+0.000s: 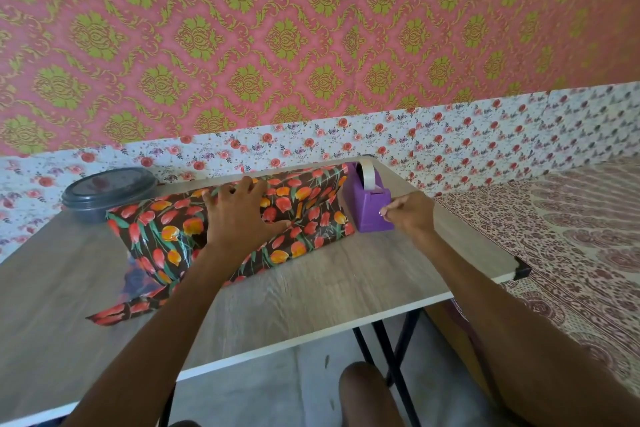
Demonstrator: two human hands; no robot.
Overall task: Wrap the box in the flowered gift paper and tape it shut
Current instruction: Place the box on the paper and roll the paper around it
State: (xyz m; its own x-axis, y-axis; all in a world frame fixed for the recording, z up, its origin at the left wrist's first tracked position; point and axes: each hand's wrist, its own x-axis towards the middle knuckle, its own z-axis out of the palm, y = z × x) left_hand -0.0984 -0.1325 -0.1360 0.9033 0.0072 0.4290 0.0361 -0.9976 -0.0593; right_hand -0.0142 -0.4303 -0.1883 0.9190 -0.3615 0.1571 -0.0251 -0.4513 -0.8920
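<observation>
Tulip-printed gift paper (304, 218), glossy and dark with red and orange blooms, lies draped over the box on the middle of the wood-grain table (311, 295); the box itself is hidden beneath it. The left hand (239, 215) presses flat on top, fingers spread wide, holding the paper down. Just right of the paper stands a purple plastic tape dispenser (367, 199) with a roll of clear tape; the right hand (410, 211) pinches narrowly at its cutting end. A round dark lidded container (109, 192) sits at the far left, contents unclear. No writing is legible.
</observation>
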